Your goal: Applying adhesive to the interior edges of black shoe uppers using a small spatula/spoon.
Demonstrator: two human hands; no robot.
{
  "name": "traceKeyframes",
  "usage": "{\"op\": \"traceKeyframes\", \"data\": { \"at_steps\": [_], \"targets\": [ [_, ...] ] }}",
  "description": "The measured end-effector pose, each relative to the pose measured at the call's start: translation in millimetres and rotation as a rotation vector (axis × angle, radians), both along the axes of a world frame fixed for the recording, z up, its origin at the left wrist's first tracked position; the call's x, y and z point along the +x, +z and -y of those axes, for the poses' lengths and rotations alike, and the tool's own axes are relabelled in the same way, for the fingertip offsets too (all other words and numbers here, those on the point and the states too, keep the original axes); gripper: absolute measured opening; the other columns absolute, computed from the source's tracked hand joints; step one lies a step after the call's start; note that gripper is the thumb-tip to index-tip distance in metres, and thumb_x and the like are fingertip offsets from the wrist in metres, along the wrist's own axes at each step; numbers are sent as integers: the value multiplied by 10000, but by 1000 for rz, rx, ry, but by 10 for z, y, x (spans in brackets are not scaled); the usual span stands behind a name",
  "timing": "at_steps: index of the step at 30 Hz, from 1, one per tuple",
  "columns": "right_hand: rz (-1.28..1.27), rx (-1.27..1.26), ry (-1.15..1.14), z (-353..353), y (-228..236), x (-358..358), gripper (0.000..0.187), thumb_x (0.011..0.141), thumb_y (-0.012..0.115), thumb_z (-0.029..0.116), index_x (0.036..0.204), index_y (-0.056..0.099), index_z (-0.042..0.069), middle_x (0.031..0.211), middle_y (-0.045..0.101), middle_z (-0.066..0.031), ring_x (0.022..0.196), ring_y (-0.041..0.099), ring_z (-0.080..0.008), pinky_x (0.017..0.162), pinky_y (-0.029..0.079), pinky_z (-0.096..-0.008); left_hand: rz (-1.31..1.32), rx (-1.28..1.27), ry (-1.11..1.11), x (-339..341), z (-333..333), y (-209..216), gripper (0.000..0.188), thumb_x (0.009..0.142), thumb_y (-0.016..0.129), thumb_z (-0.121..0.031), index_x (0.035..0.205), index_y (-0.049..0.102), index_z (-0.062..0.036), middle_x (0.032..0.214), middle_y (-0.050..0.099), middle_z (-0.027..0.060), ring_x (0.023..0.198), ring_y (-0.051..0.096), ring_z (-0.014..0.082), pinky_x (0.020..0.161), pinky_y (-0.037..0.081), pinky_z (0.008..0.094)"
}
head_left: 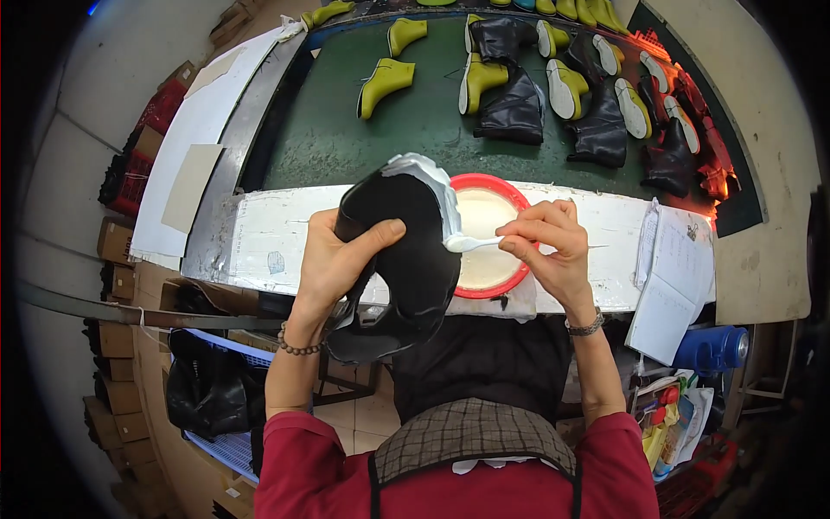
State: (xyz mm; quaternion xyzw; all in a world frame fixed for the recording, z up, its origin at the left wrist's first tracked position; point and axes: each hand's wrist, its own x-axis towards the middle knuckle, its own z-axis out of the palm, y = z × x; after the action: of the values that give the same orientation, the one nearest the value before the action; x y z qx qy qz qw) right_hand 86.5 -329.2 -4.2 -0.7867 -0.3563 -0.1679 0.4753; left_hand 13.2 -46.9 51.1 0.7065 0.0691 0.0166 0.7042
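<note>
My left hand (341, 255) grips a black boot upper (402, 225), thumb pressed on its dark surface, fingers partly hidden behind it. White paste (421, 173) coats the upper's far and right edge. In my right hand (553, 246) the thin white handle of a small brush (475, 244) is pinched between thumb and fingers. The brush's paste-covered head touches the coated edge of the upper. Just behind the brush, a red-rimmed bowl (488, 180) of cream-coloured liquid rests on the white ledge, partly covered by the upper.
Beyond the white ledge (596, 225), a green conveyor belt (328, 147) carries yellow-green shoe lasts (385, 86) and black boot uppers (510, 112). Sheets of paper (670, 294) hang over the ledge at right, above a blue jug (711, 349). At lower left a blue basket (226, 450) holds black boots.
</note>
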Motion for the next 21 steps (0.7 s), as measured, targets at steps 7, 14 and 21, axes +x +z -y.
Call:
{"op": "traceKeyframes", "data": {
  "at_steps": [7,14,21],
  "targets": [
    [-256,-59,-220,162,-151,36,123,864,803,175,942,798,80,813,684,-20,687,671,-188,586,512,-310,164,610,339,283,-409,-345,335,894,769,-169,1137,703,52,911,763,153,829,718,195,768,548,332],
    [-92,-536,-324,307,-264,14,97,858,775,188,869,762,93,819,664,-41,723,684,-246,610,515,-372,4,768,195,178,-798,-1064,1178,747,903,-432,1620,222,-31,1467,505,316,1333,547,410,1074,446,481],
    [-120,-603,-340,283,-220,-19,120,854,778,187,908,745,85,806,662,-61,729,685,-261,618,521,-385,-200,1249,-148,-506,-753,-1019,1297,623,943,-286,1655,165,-185,1602,300,266,1431,334,489,1129,381,586]
  ]
}}
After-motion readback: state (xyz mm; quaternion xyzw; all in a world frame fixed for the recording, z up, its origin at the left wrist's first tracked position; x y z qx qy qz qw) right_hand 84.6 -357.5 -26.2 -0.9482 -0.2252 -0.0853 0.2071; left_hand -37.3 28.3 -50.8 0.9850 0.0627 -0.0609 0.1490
